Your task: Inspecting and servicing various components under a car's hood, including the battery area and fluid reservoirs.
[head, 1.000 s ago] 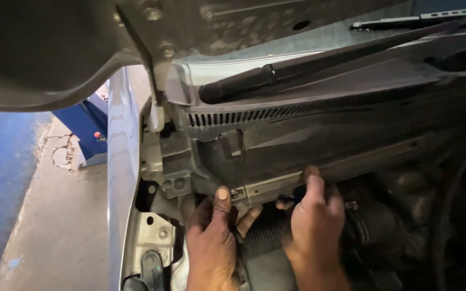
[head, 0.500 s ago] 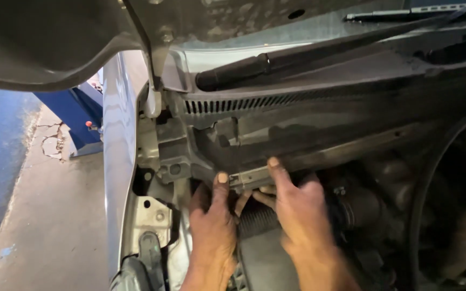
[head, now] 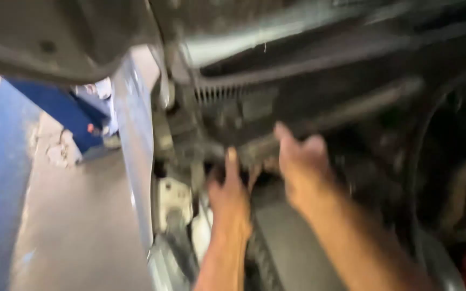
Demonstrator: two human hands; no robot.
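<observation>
Both hands (head: 265,178) under rightward-rising cowl rail (head: 346,110)

Quick headcount from under the open hood: two bare hands in there, the left hand (head: 228,195) and the right hand (head: 300,164), both up against one long dark trim strip (head: 341,110) that runs off to the far right. One slatted vent grille (head: 217,92) above them. One white bracket-looking part (head: 172,200) near left, one blue stand thing (head: 66,113) far left on the floor. It's all motion-blurred, so smaller bits can't be counted.
</observation>
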